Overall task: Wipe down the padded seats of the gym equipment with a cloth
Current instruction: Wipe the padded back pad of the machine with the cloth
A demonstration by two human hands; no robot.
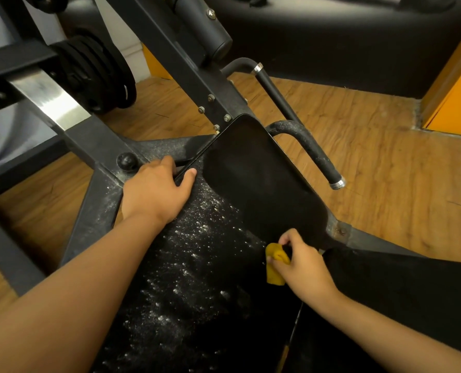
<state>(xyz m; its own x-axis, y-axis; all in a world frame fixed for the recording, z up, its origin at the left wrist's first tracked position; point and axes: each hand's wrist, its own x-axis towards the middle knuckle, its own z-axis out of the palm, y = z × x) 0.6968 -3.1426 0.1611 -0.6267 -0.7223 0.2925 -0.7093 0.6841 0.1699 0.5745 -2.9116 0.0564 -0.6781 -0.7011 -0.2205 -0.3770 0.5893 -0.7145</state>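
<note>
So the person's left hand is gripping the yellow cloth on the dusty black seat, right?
Not quite: the right hand grips the yellow cloth on the dusty black seat. The head view shows the left hand resting on the seat's edge, without any cloth.

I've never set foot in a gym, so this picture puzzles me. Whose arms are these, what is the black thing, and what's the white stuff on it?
The camera sits on a person's head and looks down, so both arms are their own. The black slab is the padded seat of a weight machine, with its steel frame, weight plates and a side handle around it. The left hand rests at the seat's left edge, thumb on the pad. The right hand pinches a folded yellow cloth at the seat's near right side. The white specks are dust or powder; I cannot tell which. The seat's far part looks clean, the near part speckled.
</note>
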